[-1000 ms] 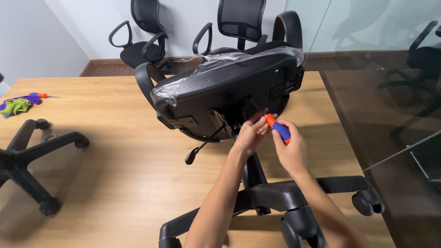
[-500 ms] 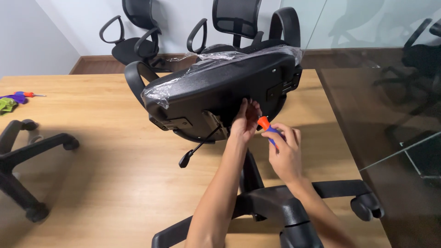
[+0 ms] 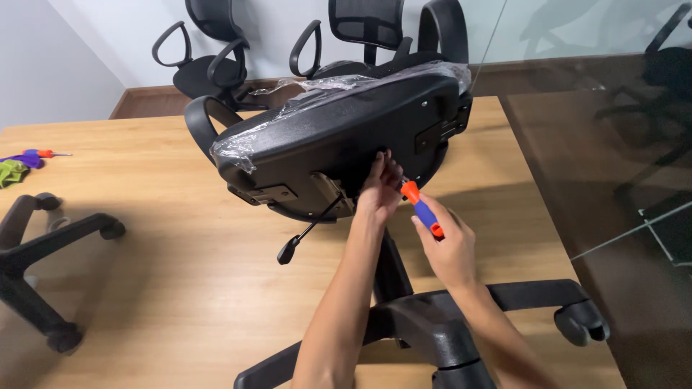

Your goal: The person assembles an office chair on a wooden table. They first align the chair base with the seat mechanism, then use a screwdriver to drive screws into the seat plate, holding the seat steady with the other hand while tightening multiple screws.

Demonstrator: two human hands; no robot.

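A black office chair lies tipped on a wooden table [image 3: 144,288], its seat underside [image 3: 346,137] facing me with clear plastic wrap around the rim. My left hand [image 3: 380,189] presses its fingers against the metal plate under the seat. My right hand [image 3: 445,245] grips an orange-and-blue screwdriver [image 3: 422,209], whose tip points up at the underside beside my left fingers. The chair's star base [image 3: 432,324] with castors sticks out toward me, and a lever [image 3: 306,234] hangs from the mechanism.
Another black star base [image 3: 43,252] lies at the table's left edge. A second screwdriver [image 3: 40,154] and a green cloth [image 3: 11,173] rest at the far left. Two black chairs [image 3: 209,65] stand behind the table. A glass partition [image 3: 613,144] runs on the right.
My view has shifted right and closer. My right hand has brought the screwdriver up to the seat underside, next to my left fingers, which stay on the plate.
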